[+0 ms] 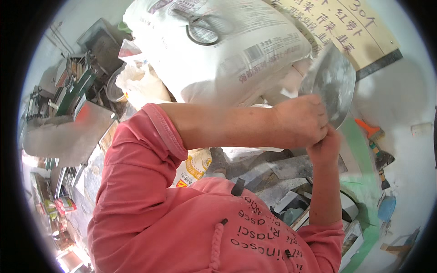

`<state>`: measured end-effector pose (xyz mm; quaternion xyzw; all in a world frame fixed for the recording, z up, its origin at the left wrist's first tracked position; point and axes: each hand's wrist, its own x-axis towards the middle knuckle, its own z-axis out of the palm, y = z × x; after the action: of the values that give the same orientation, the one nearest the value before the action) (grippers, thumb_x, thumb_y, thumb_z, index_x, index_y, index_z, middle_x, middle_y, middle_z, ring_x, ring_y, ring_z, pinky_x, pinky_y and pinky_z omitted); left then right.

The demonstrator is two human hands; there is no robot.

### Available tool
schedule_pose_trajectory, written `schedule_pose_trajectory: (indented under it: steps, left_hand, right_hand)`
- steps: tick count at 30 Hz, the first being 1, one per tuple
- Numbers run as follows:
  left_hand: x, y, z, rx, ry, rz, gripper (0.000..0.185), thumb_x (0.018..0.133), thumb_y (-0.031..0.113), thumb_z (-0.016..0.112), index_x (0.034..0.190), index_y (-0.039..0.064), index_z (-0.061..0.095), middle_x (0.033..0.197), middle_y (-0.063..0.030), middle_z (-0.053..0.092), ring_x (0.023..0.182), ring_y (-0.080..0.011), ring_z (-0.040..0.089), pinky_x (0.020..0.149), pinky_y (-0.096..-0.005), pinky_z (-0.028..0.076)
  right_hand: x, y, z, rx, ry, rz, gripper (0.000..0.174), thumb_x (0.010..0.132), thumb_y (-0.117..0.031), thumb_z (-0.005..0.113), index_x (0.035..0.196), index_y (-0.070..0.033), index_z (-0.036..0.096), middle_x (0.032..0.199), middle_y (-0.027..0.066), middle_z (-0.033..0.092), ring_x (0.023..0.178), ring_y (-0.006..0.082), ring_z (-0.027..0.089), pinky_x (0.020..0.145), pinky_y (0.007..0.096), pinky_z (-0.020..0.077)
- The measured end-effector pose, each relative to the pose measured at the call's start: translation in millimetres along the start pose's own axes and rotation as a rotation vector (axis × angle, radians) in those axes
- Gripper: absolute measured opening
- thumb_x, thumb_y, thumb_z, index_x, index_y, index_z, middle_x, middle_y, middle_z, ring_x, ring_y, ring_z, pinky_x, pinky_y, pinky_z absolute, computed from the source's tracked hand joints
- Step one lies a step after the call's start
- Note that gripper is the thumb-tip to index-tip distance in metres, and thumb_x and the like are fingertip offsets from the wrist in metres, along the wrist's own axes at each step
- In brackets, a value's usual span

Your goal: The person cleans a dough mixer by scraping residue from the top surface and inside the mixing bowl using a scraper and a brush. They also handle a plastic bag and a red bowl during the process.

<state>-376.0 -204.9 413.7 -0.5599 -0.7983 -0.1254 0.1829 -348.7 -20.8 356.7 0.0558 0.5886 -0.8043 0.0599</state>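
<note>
A metal scoop (pixel 329 83) with whitish residue is raised at the upper right, its open hollow facing me. My left hand (pixel 302 119) is curled into a fist at the scoop's lower left edge, the forearm stretched across the view. Just below it, my right hand (pixel 324 145) is closed at the scoop's base, and the two hands touch. The handle and the exact grip are hidden behind the fingers. Beyond my left forearm lies a large white printed sack (pixel 222 58). A pair of scissors (pixel 201 29) rests on top of it.
A cream plastic bag (pixel 141 82) stands left of the sack. Below my forearm is a yellow-white printed bag (pixel 196 165). An orange-handled brush (pixel 370 129) and a scraper (pixel 384 158) hang along the right wall. A handwritten board (pixel 358 34) is at the top right.
</note>
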Motion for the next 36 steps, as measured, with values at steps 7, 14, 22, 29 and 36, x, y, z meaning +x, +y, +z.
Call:
schedule_pose_trajectory:
  steps: [7,14,22,29,36]
  left_hand:
    - [-88,-55,-37,0.294,0.074,-0.515,0.063,0.075,0.037,0.072,0.131,0.017,0.053,0.139,-0.0124,0.045,0.131,-0.0316,0.041,0.11,-0.0524,0.027]
    - [-85,-79,-48,0.391,-0.324,-0.535,0.063,0.082,0.045,0.065,0.132,0.01,0.051,0.143,-0.0165,0.043,0.132,-0.035,0.042,0.109,-0.0518,0.03]
    - [-71,-71,-53,0.425,-0.499,-0.512,0.056,0.092,0.043,0.042,0.128,0.0,0.049,0.136,-0.0337,0.041,0.127,-0.0484,0.042,0.104,-0.0546,0.034]
    - [-91,-45,-44,0.381,-0.32,-0.902,0.044,0.099,0.044,0.038,0.136,0.02,0.041,0.147,-0.0238,0.028,0.131,-0.0444,0.039,0.105,-0.049,0.043]
    - [-85,-60,-57,0.417,-0.549,-0.655,0.061,0.094,0.047,0.033,0.141,0.007,0.03,0.145,-0.0338,0.026,0.133,-0.0513,0.031,0.106,-0.0602,0.03]
  right_hand:
    - [66,37,-115,-0.604,0.041,0.612,0.026,0.082,-0.007,0.05,0.105,0.005,0.051,0.073,0.0126,0.057,0.045,0.0219,0.054,0.034,0.0355,0.038]
    - [185,227,-95,-1.407,-0.443,0.773,0.022,0.084,-0.011,0.052,0.097,0.0,0.066,0.1,0.0219,0.066,0.061,0.0235,0.067,0.055,0.0372,0.0536]
    - [238,471,-131,-1.82,-0.656,0.625,0.028,0.089,-0.019,0.058,0.111,-0.007,0.068,0.119,0.0133,0.065,0.117,0.0236,0.059,0.089,0.0362,0.0522]
    - [222,550,-139,-1.586,-0.768,0.547,0.026,0.09,-0.017,0.056,0.109,-0.006,0.069,0.115,0.0147,0.066,0.11,0.0285,0.062,0.09,0.0393,0.0524]
    - [196,523,-107,-1.412,-0.875,0.527,0.026,0.082,-0.017,0.061,0.1,-0.002,0.069,0.103,0.0221,0.067,0.103,0.0349,0.064,0.09,0.0426,0.051]
